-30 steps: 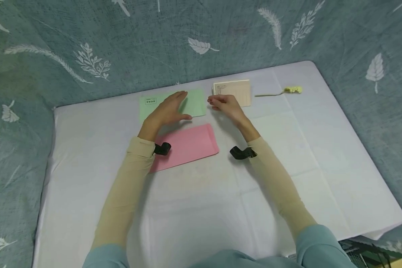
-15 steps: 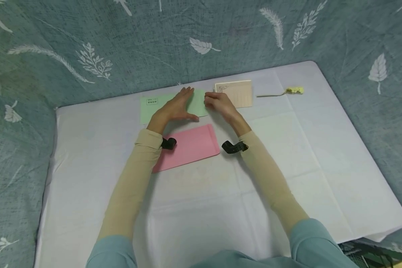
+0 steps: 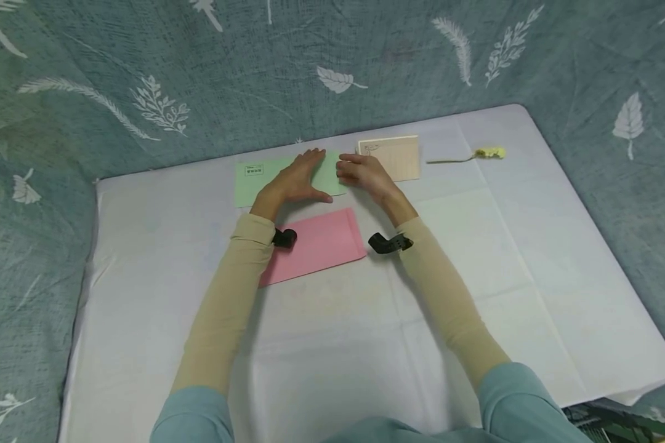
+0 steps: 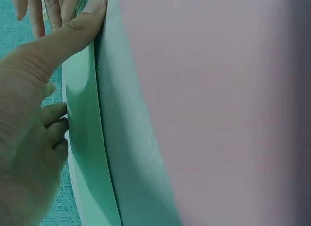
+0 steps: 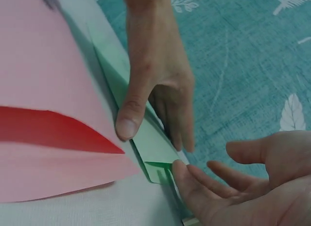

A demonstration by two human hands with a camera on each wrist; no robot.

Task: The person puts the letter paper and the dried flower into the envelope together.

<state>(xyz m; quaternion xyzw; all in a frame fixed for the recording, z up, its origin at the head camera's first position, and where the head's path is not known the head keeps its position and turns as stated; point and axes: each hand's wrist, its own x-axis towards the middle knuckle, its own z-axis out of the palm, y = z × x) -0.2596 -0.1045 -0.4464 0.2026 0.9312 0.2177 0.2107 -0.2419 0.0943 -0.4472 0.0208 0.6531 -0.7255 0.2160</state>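
Observation:
A green envelope [image 3: 249, 189] with a small printed box lies at the back of the table. My left hand [image 3: 295, 184] spans it, the thumb at the near edge and the fingers stretched toward the far edge. At its right end is my right hand [image 3: 369, 176]. In the right wrist view, a fingertip of the right hand [image 5: 252, 182] touches the slightly raised flap [image 5: 158, 175], with the thumb held apart. Nearer lies a pink envelope [image 3: 324, 243], partly under the left wrist; its mouth [image 5: 58, 129] gapes in the right wrist view.
Cream lined note sheets [image 3: 403, 160] lie just right of the right hand. Farther right is a yellow flower [image 3: 490, 152] on a thin stem. A white cloth covers the table [image 3: 332, 332]; a green leaf-patterned curtain [image 3: 244, 80] hangs along its back edge.
The right hand has moved left to the green envelope's end, and its fingers have loosened. The left hand has shifted slightly right along the envelope. The other things keep their places.

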